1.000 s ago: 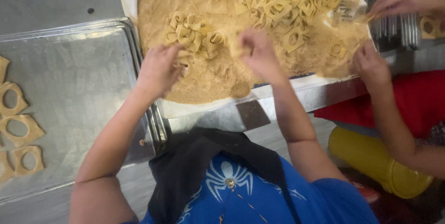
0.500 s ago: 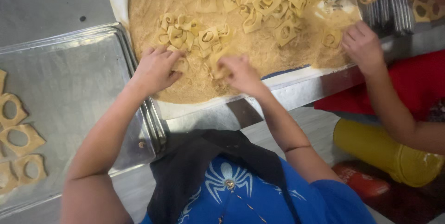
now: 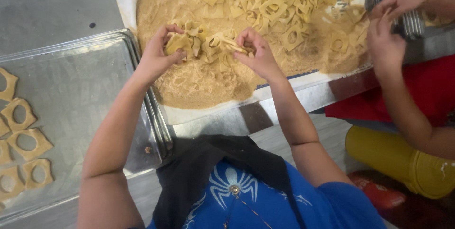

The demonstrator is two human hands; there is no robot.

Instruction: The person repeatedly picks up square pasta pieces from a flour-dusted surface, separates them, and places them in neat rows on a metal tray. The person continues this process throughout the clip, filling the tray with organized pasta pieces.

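Both hands down in the crumbs! Left hand [image 3: 159, 53] curled shut around one end of a bunch of cut-out dough pieces [image 3: 204, 44], right hand [image 3: 256, 53] pinched closed on the other end. Bunch held between them, just above the heap of sandy crumbs [image 3: 199, 84] on the paper-lined tray [image 3: 308, 79]. More ring-holed pieces [image 3: 265, 1] scattered loose farther back in the crumbs. Off to the left, a metal baking tray [image 3: 76, 91], with a few coated pieces [image 3: 23, 143] laid flat along its left edge. At the right, another person's hands [image 3: 388, 39] working over the same crumb pile, fingers bent.
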